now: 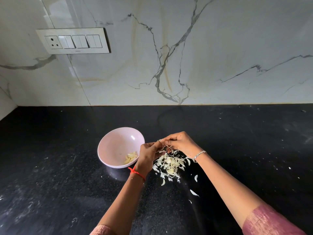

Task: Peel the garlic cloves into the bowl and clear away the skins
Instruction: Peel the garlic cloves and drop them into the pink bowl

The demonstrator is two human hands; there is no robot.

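A pale pink bowl (116,145) sits on the black counter with several peeled garlic cloves (130,157) in its bottom. Just right of it my left hand (147,156) and my right hand (179,142) meet above a heap of garlic skins (170,164). Both hands pinch a garlic clove (162,144) between their fingertips, with strips of skin hanging from it. The clove itself is mostly hidden by the fingers. A few unpeeled cloves lie within the heap.
Loose skin flakes (194,192) trail toward me on the black counter (59,175). A marble wall with a switch panel (72,41) stands behind. White specks dot the counter at the right.
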